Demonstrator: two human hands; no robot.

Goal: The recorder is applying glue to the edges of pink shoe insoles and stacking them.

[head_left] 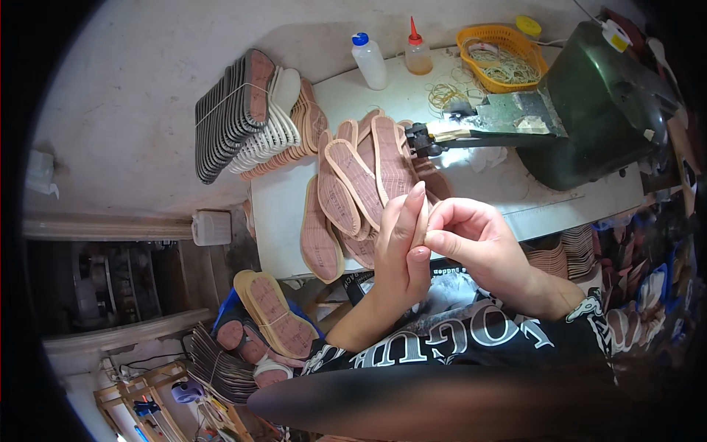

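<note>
My left hand (400, 250) and my right hand (475, 239) meet above the table's front edge. The left fingers are pressed together and point upward, with the thumb bent in. On the right, thumb and index finger pinch at the left fingers. A narrow beige sliver shows between the hands, and I cannot make out what it is. Just beyond the hands lies a loose pile of pinkish-brown insoles (342, 188) with pale stitched edges. The arm of a dark green sewing machine (596, 110) reaches toward the pile from the right.
Banded stacks of grey-black insoles (232, 118) and white insoles (269, 136) lean at the back left. A white bottle (370, 65), a red-tipped bottle (418, 57) and a yellow basket (471, 35) of bands stand at the back. A tied insole bundle (276, 313) sits below left.
</note>
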